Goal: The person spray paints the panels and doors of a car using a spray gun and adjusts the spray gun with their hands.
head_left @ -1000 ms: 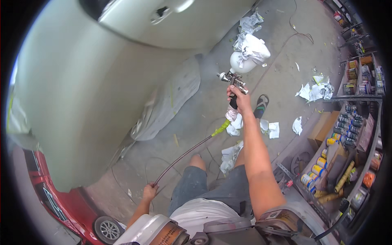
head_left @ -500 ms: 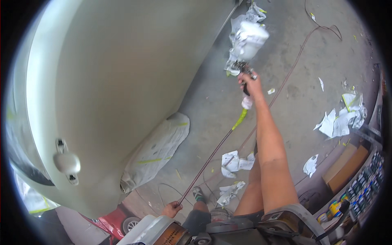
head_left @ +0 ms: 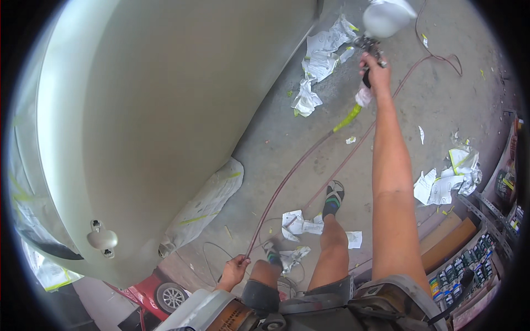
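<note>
My right hand (head_left: 376, 70) is closed round the handle of a paint spray gun (head_left: 369, 47), held out at arm's length over the floor. A white cup (head_left: 386, 17) is mounted on the gun. From the handle's base runs a dark red air hose (head_left: 287, 179), wrapped near the gun in yellow-green tape (head_left: 348, 117). Low in the view, my left hand (head_left: 236, 269) grips that hose near my knee. To my left stands a pale grey-green car body panel (head_left: 165, 110) with a door handle (head_left: 102, 238). The gun is apart from the panel.
Torn masking paper (head_left: 320, 58) litters the concrete floor, with more at the right (head_left: 450, 176). Another hose (head_left: 406, 77) trails across the floor. Paper covers the wheel (head_left: 207, 204). Shelves with paint cans (head_left: 466, 265) stand at the right. A red car (head_left: 152, 295) is at the lower left.
My right hand has swung the spray gun up and to the right, away from the panel. The hose now curves more. My right foot has come into view on the floor.
</note>
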